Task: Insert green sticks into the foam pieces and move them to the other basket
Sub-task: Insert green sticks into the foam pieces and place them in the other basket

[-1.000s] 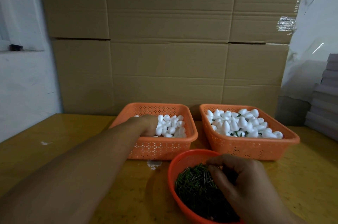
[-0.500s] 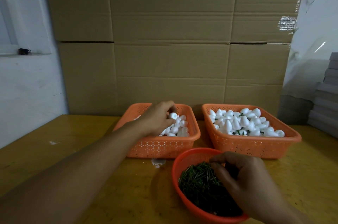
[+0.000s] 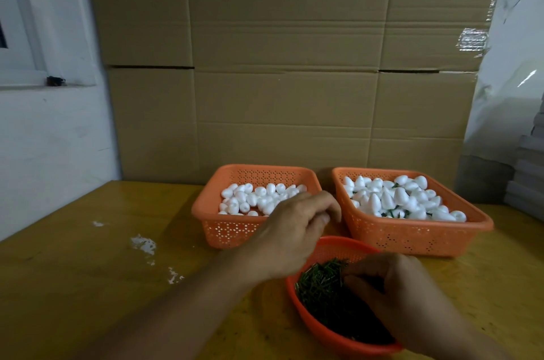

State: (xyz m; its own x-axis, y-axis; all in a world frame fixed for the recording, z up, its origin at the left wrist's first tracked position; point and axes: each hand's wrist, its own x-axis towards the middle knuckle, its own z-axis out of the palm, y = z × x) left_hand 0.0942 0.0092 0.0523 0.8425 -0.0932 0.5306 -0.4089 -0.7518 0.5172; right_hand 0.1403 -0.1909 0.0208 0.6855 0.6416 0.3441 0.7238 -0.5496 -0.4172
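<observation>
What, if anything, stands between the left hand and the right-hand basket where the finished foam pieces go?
Nothing visible does. The left hand hangs over the left basket's near right corner, and only a bare strip of table separates that from the right basket.

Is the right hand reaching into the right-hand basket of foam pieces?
No, the right hand is in the round bowl of green sticks.

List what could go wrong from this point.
1. The round basket of green sticks sits near the table's front edge; the right hand digging in it might tip it.
2. The left hand hovers by the left basket, fingers curled and blurred; any foam piece it holds is hidden and could drop.
</observation>
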